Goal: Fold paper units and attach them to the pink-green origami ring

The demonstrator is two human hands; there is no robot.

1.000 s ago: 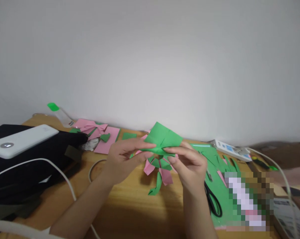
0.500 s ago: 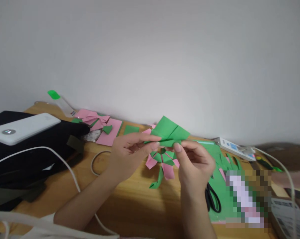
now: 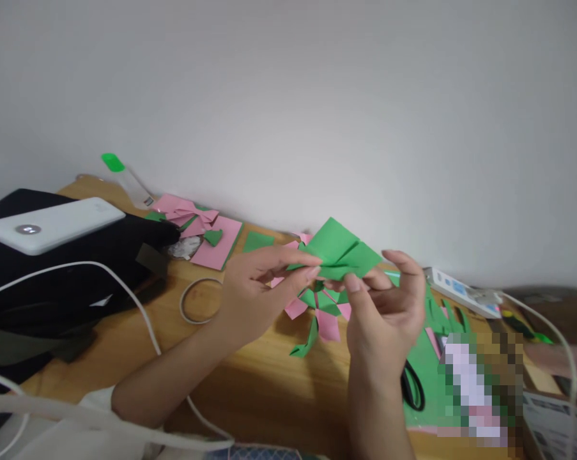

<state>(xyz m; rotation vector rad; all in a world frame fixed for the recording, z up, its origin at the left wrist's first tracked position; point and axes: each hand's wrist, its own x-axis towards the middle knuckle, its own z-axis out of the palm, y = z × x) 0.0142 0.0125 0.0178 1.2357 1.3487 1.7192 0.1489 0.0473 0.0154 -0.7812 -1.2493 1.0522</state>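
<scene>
Wooden tabletop (image 3: 264,383) and pale wall (image 3: 288,115) fill our head view. Over a pink-and-green paper flower (image 3: 326,306), our left hand (image 3: 257,294) and right hand (image 3: 388,313) pinch a green sheet (image 3: 331,239) along its near edge; creases are in, but we judge the folding unfinished, upper corners open.

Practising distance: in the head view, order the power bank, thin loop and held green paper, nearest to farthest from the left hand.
1. Held green paper, pinched in the left hand.
2. Thin loop, left of the hand.
3. Power bank, far left.
</scene>
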